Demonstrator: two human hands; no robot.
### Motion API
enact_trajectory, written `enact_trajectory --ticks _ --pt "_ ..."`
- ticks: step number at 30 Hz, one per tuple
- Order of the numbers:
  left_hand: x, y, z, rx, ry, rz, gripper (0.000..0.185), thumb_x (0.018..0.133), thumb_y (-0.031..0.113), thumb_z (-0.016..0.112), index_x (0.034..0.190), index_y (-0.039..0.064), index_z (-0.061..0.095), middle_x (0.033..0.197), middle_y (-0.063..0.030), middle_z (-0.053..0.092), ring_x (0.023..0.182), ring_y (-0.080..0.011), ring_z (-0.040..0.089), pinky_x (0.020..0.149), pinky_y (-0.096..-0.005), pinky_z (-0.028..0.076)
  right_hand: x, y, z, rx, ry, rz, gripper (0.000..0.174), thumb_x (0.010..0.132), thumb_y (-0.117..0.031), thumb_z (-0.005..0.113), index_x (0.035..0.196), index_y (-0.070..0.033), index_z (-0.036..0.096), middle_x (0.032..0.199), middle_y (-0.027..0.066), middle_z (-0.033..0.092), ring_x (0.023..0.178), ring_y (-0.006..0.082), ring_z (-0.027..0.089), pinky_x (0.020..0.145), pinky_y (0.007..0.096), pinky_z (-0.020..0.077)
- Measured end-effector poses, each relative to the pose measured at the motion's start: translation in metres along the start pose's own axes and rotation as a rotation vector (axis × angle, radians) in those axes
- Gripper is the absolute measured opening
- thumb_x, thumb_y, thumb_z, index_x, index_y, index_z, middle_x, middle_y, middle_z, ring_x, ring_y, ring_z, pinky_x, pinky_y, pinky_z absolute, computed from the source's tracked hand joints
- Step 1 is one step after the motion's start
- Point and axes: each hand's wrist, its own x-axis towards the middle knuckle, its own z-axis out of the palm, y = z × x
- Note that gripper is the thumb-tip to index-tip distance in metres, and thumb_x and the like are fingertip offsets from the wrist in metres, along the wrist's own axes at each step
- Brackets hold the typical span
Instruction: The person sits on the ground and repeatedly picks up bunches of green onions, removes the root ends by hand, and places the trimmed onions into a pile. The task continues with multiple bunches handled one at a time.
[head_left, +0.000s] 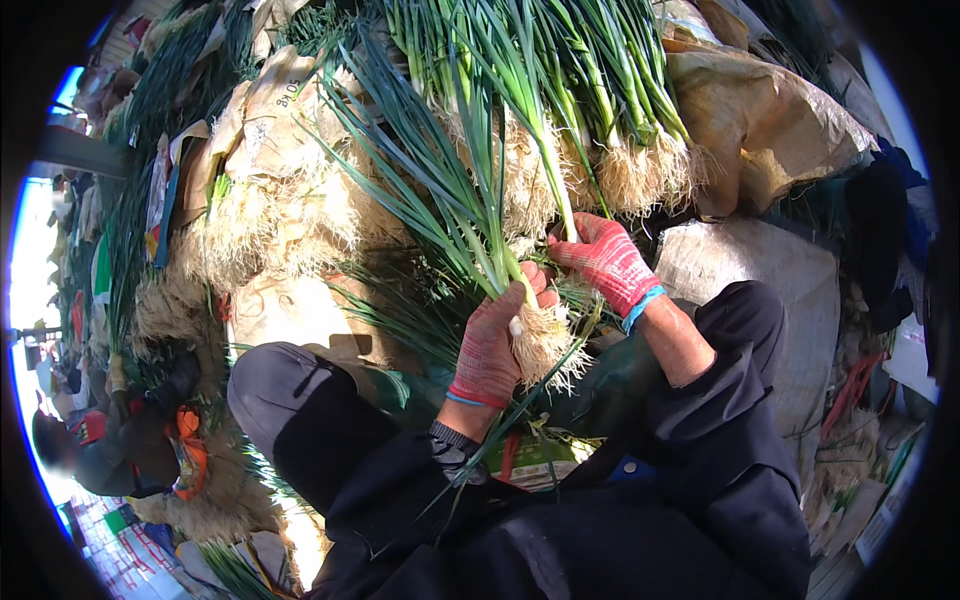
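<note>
A red-and-white knit glove covers my left hand (491, 345), which is closed around the lower stems of a bunch of green onions (487, 255). Their pale stringy roots hang below the fist, and the long leaves fan toward the upper left. Just right of the bunch, my right hand (609, 262), gloved alike, pinches the white base of a single green onion stalk (556, 180) between thumb and fingers. Beyond both hands lies a row of green onions with roots facing me (645, 169).
More rooty onion bundles (247, 225) rest on woven sacks at the left. A tan woven sack (772, 112) is bunched at upper right, and a flat pale sack (780, 300) lies by my right knee. Another person (112, 450) sits at far left. Loose leaves lie between my knees.
</note>
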Motion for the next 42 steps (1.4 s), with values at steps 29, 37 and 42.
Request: enact_trajectory --ticks 29,37,42 --pt "0.016 0.033 -0.008 -0.113 -0.116 0.174 0.045 0.083 0.01 0.068 0.125 0.003 0.053 0.119 -0.0109 0.06 0.114 -0.0275 0.055 0.101 -0.0478 0.043 -0.075 -0.003 0.004 -1.248 -1.047 0.169 0.049 0.088 -0.05 0.05 0.096 -0.006 0.069 0.085 0.0182 0.067 0.082 0.0351 0.065 0.072 0.0425 0.0506" --pt "0.005 0.029 0.002 -0.092 -0.052 0.096 0.043 0.09 0.019 0.064 0.128 0.004 0.051 0.12 -0.0109 0.06 0.116 -0.0263 0.055 0.099 -0.0437 0.045 -0.06 -0.036 0.01 -0.46 -0.071 -0.607 0.045 0.067 -0.009 0.07 0.111 -0.009 0.063 0.084 0.0136 0.062 0.074 0.035 0.06 0.073 0.043 0.0476" --pt "0.008 0.027 -0.001 -0.016 -0.032 0.134 0.038 0.091 0.022 0.063 0.123 0.004 0.053 0.098 -0.0055 0.062 0.092 -0.0213 0.06 0.089 -0.0398 0.049 -0.069 -0.043 0.015 -0.581 -0.238 -0.607 0.023 0.067 -0.01 0.07 0.09 -0.007 0.068 0.078 0.0119 0.064 0.075 0.034 0.061 0.071 0.0402 0.048"
